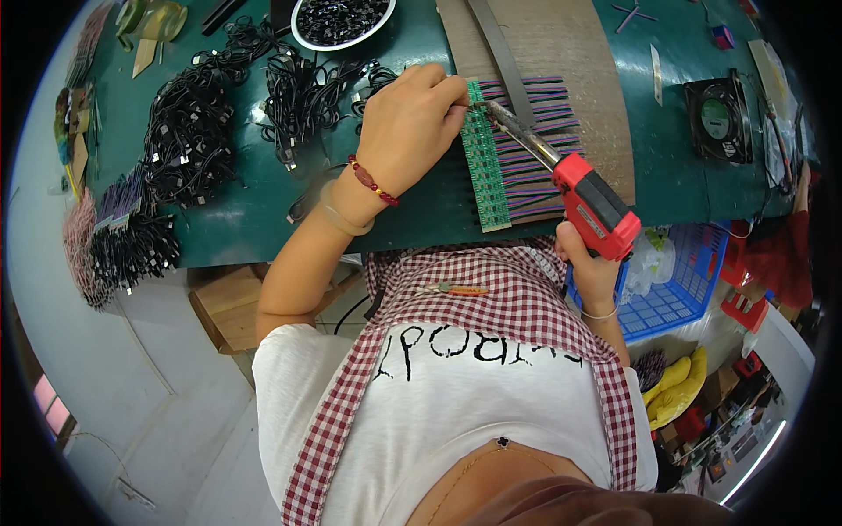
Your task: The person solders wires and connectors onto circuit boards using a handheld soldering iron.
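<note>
My right hand [589, 273] is closed around the red and black handle of a soldering gun [599, 206]. The gun's metal barrel points up and left, and its tip is at the far end of a strip of green circuit boards [487, 167]. Beside that tip, the fingers of my left hand [410, 123] are pinched together over the boards' left edge; what they hold is too small to make out. Rows of thin multicoloured wires [539, 149] run rightward from the boards. A grey metal bar [504, 57] lies across the far wires.
Under the boards lies a brown sheet [605, 131] on the green table [421, 210]. Bundles of black cables [189, 131] spread at left, with a white bowl [342, 44] of small black parts behind. A black fan [719, 120] stands right; a blue basket [680, 298] sits below the table edge.
</note>
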